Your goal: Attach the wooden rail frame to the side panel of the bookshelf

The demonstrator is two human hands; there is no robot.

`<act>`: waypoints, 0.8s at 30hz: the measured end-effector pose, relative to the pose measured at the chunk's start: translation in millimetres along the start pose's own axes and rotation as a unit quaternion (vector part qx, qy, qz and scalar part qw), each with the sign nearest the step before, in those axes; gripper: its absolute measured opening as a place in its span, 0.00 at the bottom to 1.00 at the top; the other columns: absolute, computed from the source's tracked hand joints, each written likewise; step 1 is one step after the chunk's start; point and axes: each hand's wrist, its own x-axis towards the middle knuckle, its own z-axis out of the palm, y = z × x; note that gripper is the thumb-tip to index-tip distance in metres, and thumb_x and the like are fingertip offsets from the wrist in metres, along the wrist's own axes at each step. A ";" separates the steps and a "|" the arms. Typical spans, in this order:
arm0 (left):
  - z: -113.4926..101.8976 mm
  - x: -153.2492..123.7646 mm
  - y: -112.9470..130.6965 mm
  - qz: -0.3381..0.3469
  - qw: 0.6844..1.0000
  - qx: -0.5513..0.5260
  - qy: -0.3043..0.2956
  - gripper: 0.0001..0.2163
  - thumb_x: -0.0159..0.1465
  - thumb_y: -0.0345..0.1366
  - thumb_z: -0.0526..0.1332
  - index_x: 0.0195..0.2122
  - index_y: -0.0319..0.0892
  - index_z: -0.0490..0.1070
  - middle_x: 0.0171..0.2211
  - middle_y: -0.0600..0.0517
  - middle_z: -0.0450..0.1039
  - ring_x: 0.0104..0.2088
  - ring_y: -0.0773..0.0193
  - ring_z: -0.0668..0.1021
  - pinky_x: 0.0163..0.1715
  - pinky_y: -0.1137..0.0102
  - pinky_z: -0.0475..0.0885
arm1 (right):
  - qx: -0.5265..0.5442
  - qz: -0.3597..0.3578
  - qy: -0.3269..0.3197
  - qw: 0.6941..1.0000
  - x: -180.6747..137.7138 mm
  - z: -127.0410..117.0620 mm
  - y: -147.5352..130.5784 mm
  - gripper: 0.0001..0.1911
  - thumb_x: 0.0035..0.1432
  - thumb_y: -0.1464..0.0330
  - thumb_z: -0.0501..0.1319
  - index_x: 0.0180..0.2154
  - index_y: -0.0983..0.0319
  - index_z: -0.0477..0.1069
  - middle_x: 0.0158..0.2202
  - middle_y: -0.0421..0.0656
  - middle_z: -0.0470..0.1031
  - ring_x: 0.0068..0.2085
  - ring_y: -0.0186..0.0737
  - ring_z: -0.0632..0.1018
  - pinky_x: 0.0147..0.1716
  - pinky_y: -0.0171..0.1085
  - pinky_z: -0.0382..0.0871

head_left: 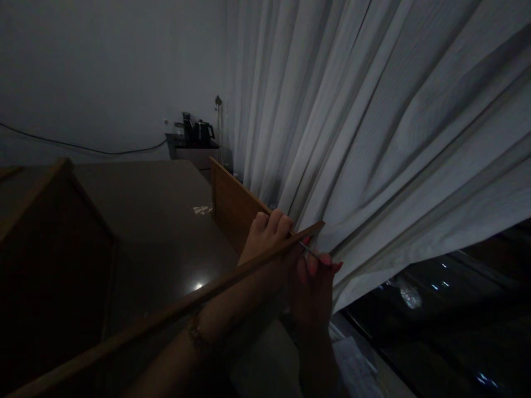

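The room is dim. My left hand (267,235) is curled over the top edge of a thin wooden panel (174,315) that runs from the lower left up to a corner near the curtain. Close beside it, my right hand (313,279) pinches a thin metal tool (312,253), perhaps a screwdriver, whose tip meets the panel's end corner. A second upright wooden panel (230,202) stands just behind my left hand. What the tool's tip touches is too dark to make out.
A dark glossy table top (157,221) lies to the left, a wooden piece (45,188) on its left side. A white curtain (373,138) hangs on the right over a dark window. A kettle (203,131) sits on a small stand by the far wall.
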 end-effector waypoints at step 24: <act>-10.8 4.6 3.6 0.081 0.995 0.029 0.057 0.06 0.66 0.38 0.53 0.36 0.43 0.64 0.36 0.50 0.63 0.36 0.59 0.61 0.34 0.64 0.60 | -0.540 -0.495 -0.039 0.680 19.5 -31.5 -23.2 0.08 0.63 0.68 0.59 0.42 0.56 0.76 0.30 0.39 0.79 0.29 0.33 0.77 0.30 0.33 0.69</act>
